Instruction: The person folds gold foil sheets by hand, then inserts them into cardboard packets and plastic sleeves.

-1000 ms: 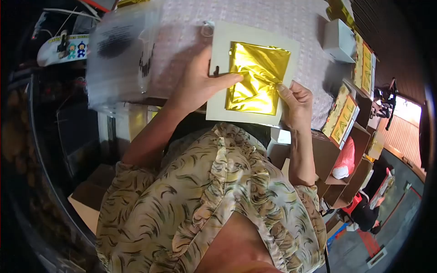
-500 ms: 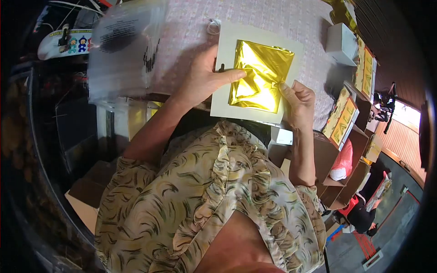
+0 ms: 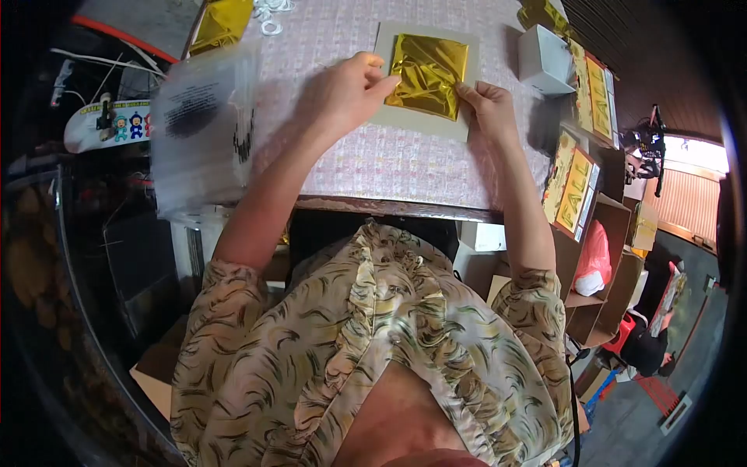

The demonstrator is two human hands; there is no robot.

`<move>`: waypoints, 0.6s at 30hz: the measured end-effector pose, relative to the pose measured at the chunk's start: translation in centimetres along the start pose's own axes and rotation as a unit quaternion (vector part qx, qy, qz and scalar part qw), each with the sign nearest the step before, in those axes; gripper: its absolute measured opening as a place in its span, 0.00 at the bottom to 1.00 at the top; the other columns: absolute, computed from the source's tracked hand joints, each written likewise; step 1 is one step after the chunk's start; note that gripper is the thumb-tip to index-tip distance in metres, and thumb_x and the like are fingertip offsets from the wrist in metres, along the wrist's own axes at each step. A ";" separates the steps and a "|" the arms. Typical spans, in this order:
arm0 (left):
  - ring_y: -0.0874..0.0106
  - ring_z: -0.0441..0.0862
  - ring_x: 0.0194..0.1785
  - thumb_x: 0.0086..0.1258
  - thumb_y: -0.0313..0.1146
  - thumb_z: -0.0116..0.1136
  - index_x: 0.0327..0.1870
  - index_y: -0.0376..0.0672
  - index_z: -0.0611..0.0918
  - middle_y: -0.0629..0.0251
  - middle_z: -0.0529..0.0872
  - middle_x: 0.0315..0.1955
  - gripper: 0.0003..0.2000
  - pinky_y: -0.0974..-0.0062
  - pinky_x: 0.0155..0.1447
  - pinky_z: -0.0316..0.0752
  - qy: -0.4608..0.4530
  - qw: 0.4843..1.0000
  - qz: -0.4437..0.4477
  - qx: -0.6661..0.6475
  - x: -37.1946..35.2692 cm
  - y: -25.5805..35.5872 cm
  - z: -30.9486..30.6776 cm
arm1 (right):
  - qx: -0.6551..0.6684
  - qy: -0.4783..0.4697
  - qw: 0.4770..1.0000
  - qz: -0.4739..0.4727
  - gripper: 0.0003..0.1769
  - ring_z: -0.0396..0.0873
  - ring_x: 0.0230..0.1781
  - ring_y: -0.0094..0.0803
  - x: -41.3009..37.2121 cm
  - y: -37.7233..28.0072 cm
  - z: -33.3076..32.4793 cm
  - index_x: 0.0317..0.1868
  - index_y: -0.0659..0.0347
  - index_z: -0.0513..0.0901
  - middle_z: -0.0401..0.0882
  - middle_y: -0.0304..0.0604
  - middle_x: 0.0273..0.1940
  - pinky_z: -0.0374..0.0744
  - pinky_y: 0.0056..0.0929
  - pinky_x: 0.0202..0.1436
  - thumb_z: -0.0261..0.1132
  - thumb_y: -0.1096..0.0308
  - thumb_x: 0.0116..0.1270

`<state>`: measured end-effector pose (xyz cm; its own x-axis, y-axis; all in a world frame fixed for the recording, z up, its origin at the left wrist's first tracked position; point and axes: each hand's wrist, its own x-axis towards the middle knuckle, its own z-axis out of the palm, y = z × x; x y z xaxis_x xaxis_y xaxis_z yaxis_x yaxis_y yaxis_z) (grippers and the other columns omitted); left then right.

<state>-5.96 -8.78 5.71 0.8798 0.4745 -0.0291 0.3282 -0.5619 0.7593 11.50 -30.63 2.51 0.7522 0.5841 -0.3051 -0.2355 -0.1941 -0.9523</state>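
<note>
Gold foil piece [image 3: 428, 75], creased and glossy, lying on a pale board [image 3: 420, 131] that shows as a margin around it, the whole placed over the cloth-covered tabletop [image 3: 358, 167]. The right hand [image 3: 492, 109] pinches the foil's right edge between thumb and forefinger; the left hand [image 3: 352, 89] is loosely curled, its thumb reaching the foil's left edge, thumb and forefinger tips parted. Good handling here would call for a light, edge-only pinch, since such thin film probably creases readily; drawing the two sides evenly apart should ease wrinkles better than rubbing the face, and keeping the foil's sides parallel to the board's would preserve an even margin. To the right, beyond a plain white box [image 3: 545, 58], the nearer yellow panel [image 3: 573, 189] is lettered FALL, as is the farther yellow panel [image 3: 599, 101]. To the left lie clear plastic sleeves [image 3: 206, 144] bearing several printed lines, and past them a skateboard [image 3: 89, 132] with cartoon figures; the small print on both is too blurred to read reliably.
</note>
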 end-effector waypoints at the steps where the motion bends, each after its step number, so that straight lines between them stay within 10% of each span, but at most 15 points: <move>1: 0.66 0.91 0.50 0.72 0.50 0.67 0.60 0.44 0.85 0.61 0.93 0.49 0.23 0.68 0.54 0.84 0.000 1.000 0.003 0.001 0.8 0.0 0.5 | -0.080 -0.002 0.997 0.018 0.16 0.87 0.28 0.31 0.2 -0.7 -0.1 0.45 0.72 0.89 0.91 0.47 0.35 0.82 0.28 0.33 0.71 0.63 0.74; 4: 0.63 0.92 0.48 0.69 0.41 0.73 0.59 0.37 0.82 0.54 0.92 0.49 0.23 0.70 0.49 0.85 -0.005 1.000 0.029 0.000 2.2 -0.2 2.1 | -0.419 0.107 0.890 -0.147 0.20 0.89 0.31 0.47 -0.1 -2.7 -0.3 0.46 0.67 0.89 0.90 0.55 0.35 0.84 0.38 0.37 0.72 0.55 0.71; 7: 0.64 0.92 0.46 0.67 0.41 0.75 0.59 0.37 0.81 0.54 0.91 0.49 0.25 0.69 0.49 0.85 -0.021 0.999 0.029 0.022 2.2 0.0 2.5 | -0.535 0.214 0.758 -0.304 0.25 0.88 0.30 0.38 -1.3 -4.1 0.7 0.50 0.71 0.88 0.90 0.54 0.34 0.82 0.38 0.37 0.72 0.51 0.72; 8: 0.65 0.92 0.45 0.66 0.41 0.75 0.59 0.37 0.81 0.55 0.91 0.49 0.25 0.69 0.49 0.85 -0.015 0.999 0.025 0.022 2.2 0.0 2.5 | -0.471 0.153 0.846 -0.195 0.28 0.90 0.33 0.43 -0.9 -4.4 0.8 0.52 0.70 0.88 0.91 0.56 0.37 0.84 0.40 0.40 0.73 0.49 0.71; 11: 0.66 0.91 0.44 0.65 0.41 0.76 0.60 0.38 0.80 0.56 0.90 0.49 0.26 0.69 0.49 0.85 -0.015 1.000 0.020 0.011 2.1 -0.3 2.7 | -0.431 0.123 0.877 -0.175 0.24 0.89 0.39 0.54 0.6 -3.1 1.1 0.46 0.69 0.89 0.90 0.57 0.37 0.84 0.45 0.43 0.73 0.51 0.69; 18: 0.70 0.89 0.47 0.66 0.39 0.76 0.60 0.37 0.80 0.59 0.90 0.48 0.25 0.70 0.51 0.85 -0.018 0.999 0.015 -0.024 1.8 -0.6 2.7 | -0.152 -0.009 0.986 -0.074 0.10 0.83 0.27 0.23 2.6 -2.9 0.5 0.39 0.68 0.89 0.87 0.44 0.28 0.79 0.28 0.34 0.75 0.68 0.67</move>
<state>-3.64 -9.42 3.40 0.9010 0.4330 -0.0275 0.2849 -0.5427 0.7901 13.84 -28.12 4.49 0.7530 0.6368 -0.1656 0.0733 -0.3313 -0.9407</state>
